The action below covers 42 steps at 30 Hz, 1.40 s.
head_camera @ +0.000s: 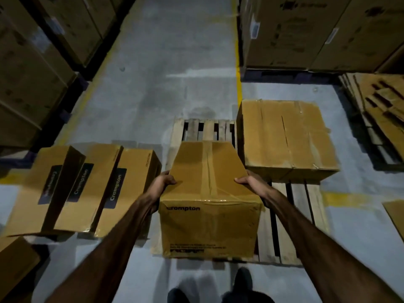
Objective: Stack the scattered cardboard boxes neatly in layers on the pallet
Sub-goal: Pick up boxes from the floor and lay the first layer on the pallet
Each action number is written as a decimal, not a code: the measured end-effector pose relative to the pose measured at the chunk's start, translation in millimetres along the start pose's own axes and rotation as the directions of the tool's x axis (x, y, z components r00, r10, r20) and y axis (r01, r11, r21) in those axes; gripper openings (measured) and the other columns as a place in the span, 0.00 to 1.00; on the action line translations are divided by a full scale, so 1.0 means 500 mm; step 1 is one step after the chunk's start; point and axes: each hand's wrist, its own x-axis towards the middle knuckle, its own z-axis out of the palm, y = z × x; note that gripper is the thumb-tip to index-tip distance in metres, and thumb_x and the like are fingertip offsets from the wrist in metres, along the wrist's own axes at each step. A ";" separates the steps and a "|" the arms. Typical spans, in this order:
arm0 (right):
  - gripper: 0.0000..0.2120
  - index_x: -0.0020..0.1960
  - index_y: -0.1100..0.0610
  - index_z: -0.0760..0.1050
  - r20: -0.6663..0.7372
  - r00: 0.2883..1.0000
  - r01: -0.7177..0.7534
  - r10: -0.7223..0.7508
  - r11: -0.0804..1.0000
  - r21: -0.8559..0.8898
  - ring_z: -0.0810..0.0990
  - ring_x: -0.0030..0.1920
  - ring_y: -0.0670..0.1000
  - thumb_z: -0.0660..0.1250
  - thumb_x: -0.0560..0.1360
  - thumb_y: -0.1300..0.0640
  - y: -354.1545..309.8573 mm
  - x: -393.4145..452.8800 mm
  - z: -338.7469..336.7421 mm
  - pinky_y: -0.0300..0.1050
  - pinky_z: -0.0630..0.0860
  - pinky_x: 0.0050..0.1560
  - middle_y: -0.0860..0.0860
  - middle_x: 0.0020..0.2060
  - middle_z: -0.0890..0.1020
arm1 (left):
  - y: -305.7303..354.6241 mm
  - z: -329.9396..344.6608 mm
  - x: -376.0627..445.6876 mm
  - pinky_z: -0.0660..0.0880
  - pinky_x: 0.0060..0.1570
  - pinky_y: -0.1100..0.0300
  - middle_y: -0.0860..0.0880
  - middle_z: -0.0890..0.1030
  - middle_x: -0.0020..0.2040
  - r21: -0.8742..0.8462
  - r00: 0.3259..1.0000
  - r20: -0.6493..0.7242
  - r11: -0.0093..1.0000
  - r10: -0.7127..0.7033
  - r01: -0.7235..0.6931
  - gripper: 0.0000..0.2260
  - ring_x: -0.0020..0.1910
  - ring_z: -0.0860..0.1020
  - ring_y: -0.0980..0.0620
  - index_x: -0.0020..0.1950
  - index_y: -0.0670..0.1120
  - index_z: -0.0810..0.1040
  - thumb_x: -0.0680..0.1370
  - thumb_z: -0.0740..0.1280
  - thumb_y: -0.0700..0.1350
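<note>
One taped, creased brown box [209, 193]

Taped Crompton box [209, 193] gripped both sides: left hand [162, 182], right hand [249, 182], thumbs over top edge. Held above wooden pallet [284, 226]. Larger box [286, 136] sits on pallet's far right. Three Crompton boxes [87, 189] on floor to left, leaning. Flattened cardboard [380, 101] far right.

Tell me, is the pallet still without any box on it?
No, a large box already sits on the pallet at its far right corner.
</note>
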 end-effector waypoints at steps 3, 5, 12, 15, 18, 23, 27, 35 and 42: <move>0.24 0.72 0.51 0.73 -0.046 0.995 0.084 -0.083 0.996 0.001 0.82 0.59 0.53 0.74 0.78 0.52 -0.001 0.140 -0.037 0.49 0.77 0.57 0.49 0.61 0.83 | -0.010 0.012 0.170 0.77 0.52 0.51 0.36 0.82 0.62 0.028 0.995 -0.050 0.996 0.081 -0.079 0.24 0.57 0.81 0.38 0.65 0.44 0.78 0.68 0.67 0.40; 0.25 0.73 0.51 0.71 -0.081 0.987 0.135 -0.135 0.991 -0.007 0.80 0.61 0.53 0.73 0.78 0.54 0.002 0.234 -0.052 0.49 0.76 0.59 0.49 0.63 0.81 | -0.017 0.016 0.272 0.77 0.57 0.49 0.38 0.82 0.64 0.056 0.994 -0.036 0.993 0.106 -0.104 0.33 0.63 0.80 0.36 0.72 0.43 0.74 0.66 0.67 0.42; 0.34 0.79 0.51 0.63 -0.236 0.926 0.284 -0.294 0.956 -0.076 0.75 0.64 0.54 0.72 0.77 0.55 0.070 0.593 -0.040 0.51 0.71 0.63 0.51 0.65 0.77 | -0.085 0.017 0.663 0.78 0.51 0.51 0.44 0.80 0.63 0.070 0.967 -0.047 0.966 0.251 -0.248 0.30 0.60 0.79 0.42 0.77 0.45 0.70 0.74 0.60 0.31; 0.35 0.79 0.50 0.62 -0.300 0.878 0.344 -0.374 0.927 -0.149 0.76 0.62 0.55 0.71 0.75 0.53 0.114 0.712 -0.014 0.53 0.74 0.61 0.50 0.62 0.77 | -0.138 0.007 0.790 0.77 0.49 0.54 0.43 0.77 0.66 0.072 0.950 -0.054 0.951 0.306 -0.302 0.31 0.61 0.77 0.42 0.78 0.45 0.69 0.75 0.57 0.28; 0.30 0.76 0.51 0.64 -0.323 0.845 0.374 -0.426 0.903 -0.211 0.76 0.60 0.55 0.70 0.77 0.53 0.171 0.824 -0.001 0.54 0.75 0.61 0.49 0.60 0.77 | -0.198 0.002 0.889 0.77 0.47 0.55 0.50 0.79 0.62 0.044 0.942 -0.040 0.943 0.333 -0.331 0.30 0.57 0.78 0.49 0.74 0.48 0.71 0.76 0.55 0.27; 0.27 0.72 0.51 0.66 -0.352 0.811 0.373 -0.467 0.876 -0.305 0.78 0.53 0.56 0.70 0.76 0.54 0.231 0.927 -0.009 0.54 0.78 0.53 0.51 0.56 0.79 | -0.273 0.006 0.997 0.77 0.48 0.56 0.52 0.80 0.58 0.061 0.912 -0.030 0.912 0.408 -0.406 0.28 0.57 0.78 0.48 0.70 0.48 0.73 0.75 0.55 0.26; 0.32 0.75 0.51 0.64 -0.341 0.798 0.383 -0.497 0.855 -0.351 0.80 0.57 0.58 0.68 0.73 0.48 0.260 0.946 -0.025 0.61 0.80 0.60 0.52 0.60 0.80 | -0.303 0.004 1.020 0.78 0.54 0.55 0.51 0.80 0.63 0.088 0.878 0.038 0.873 0.477 -0.479 0.31 0.59 0.79 0.50 0.76 0.51 0.72 0.77 0.57 0.28; 0.24 0.76 0.61 0.66 -0.227 0.742 0.242 -0.631 0.567 -0.787 0.66 0.77 0.64 0.60 0.85 0.48 0.312 0.884 0.000 0.62 0.72 0.71 0.59 0.82 0.58 | -0.417 0.022 0.967 0.75 0.66 0.51 0.51 0.80 0.67 0.367 0.798 -0.192 0.796 0.571 -0.482 0.23 0.64 0.79 0.48 0.77 0.50 0.75 0.84 0.68 0.56; 0.34 0.83 0.56 0.59 -0.161 0.678 0.270 -0.717 0.447 -0.853 0.47 0.84 0.58 0.52 0.85 0.36 0.417 0.828 0.030 0.59 0.60 0.80 0.54 0.85 0.52 | -0.462 0.067 0.941 0.72 0.72 0.49 0.50 0.78 0.69 0.296 0.692 -0.273 0.743 0.668 -0.601 0.20 0.69 0.75 0.49 0.77 0.46 0.73 0.87 0.64 0.51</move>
